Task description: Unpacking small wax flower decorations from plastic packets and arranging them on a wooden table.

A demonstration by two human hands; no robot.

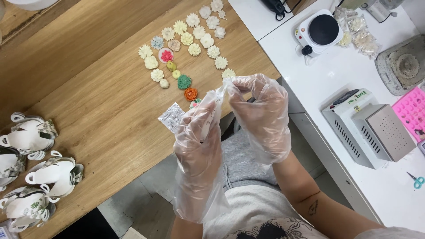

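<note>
Both my hands wear loose clear plastic gloves. My left hand (198, 137) is closed around a small white object, partly hidden by the glove. My right hand (259, 110) pinches the glove film at the left hand's fingertips, just above it. The hands hover over the wooden table's (97, 88) near edge. Next to the left hand lies a small printed sachet (171, 117). Beyond it, several small flower-shaped pieces (186, 40) in cream, green, pink and orange lie in rows.
White ear-shaped cups (31, 137) with leaf prints are stacked at the table's left edge. On the white counter (336, 75) to the right stand a small hotplate (319, 32), a metal box appliance (367, 130), a pink mould (411, 110), bagged pieces (358, 31) and blue scissors (416, 180).
</note>
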